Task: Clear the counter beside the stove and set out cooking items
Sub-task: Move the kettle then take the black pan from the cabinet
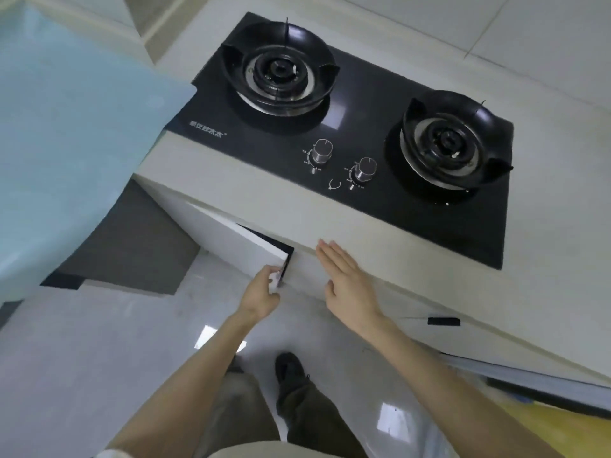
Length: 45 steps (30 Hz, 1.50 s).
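A black glass two-burner gas stove (357, 127) is set into the beige counter (251, 196). Below the counter's front edge a white cabinet door (231, 236) stands ajar, with a dark gap behind it. My left hand (263, 290) grips the free edge of that door. My right hand (347, 282) is flat with fingers apart, just in front of the neighbouring cabinet front beneath the counter edge, and holds nothing. No cooking items show on the counter.
A large pale blue surface (66, 143) fills the left side, overlapping the counter's left end. Two knobs (322, 150) sit at the stove's front. A black handle (443, 321) marks another cabinet front to the right. My legs and a dark shoe (291, 368) stand on the glossy floor.
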Available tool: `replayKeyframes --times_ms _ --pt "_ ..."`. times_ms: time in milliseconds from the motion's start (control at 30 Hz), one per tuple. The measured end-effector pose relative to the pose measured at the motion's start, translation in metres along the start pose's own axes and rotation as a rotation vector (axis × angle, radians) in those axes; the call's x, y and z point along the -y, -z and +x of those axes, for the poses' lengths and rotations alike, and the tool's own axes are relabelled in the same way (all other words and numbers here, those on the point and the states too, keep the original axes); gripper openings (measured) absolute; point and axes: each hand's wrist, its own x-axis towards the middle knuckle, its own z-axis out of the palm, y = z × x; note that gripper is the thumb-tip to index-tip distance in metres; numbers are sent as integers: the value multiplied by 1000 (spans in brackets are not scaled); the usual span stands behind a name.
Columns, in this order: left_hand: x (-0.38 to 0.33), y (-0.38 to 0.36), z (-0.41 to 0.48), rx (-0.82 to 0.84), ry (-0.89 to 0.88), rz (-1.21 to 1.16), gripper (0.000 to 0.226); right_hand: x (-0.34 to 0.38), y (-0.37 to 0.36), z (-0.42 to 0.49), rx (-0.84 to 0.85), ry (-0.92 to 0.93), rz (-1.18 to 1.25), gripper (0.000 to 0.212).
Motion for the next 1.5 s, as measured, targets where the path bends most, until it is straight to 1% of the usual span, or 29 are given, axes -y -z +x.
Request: replayKeyframes --times_ms 67,133,200,333,433,567,700,800,933,967,1100,1200,1300,1367,1433,1500 --pt "13 -2 -17 -26 28 8 55 11 -1 -6 35 16 53 62" --pt "31 -1 -35 -57 46 34 55 25 -5 -8 91 21 129 61" --pt "51 5 -56 -86 64 63 56 41 -16 -5 205 43 167 64" --pt "86 17 -90 -130 97 113 59 75 -49 9 471 94 154 66" --pt "106 27 -110 -157 112 149 59 108 -76 3 601 90 187 67" --pt "139 53 -135 -203 135 199 58 146 -101 -4 643 105 192 66" --pt "188 95 -164 -242 162 181 56 200 -131 -4 704 221 164 74" --pt "222 133 -178 -306 198 175 56 243 -153 3 710 280 138 81" --pt "255 183 -182 -387 207 107 58 282 -176 20 600 282 66 87" --pt "261 193 -179 -415 208 51 59 288 -181 23 574 274 45 87" --pt "274 229 -165 -577 231 -343 61 311 -197 40 505 276 6 78" --pt "279 254 -155 -643 229 -482 64 317 -206 51 488 275 6 73" --pt "280 274 -150 -663 205 -515 58 319 -212 59 484 260 -6 72" --pt "283 278 -147 -654 195 -497 55 318 -213 62 482 246 -12 70" --pt "290 275 -149 -652 178 -471 57 315 -212 63 476 227 1 68" --pt "298 263 -153 -692 170 -484 64 310 -210 62 457 204 28 67"
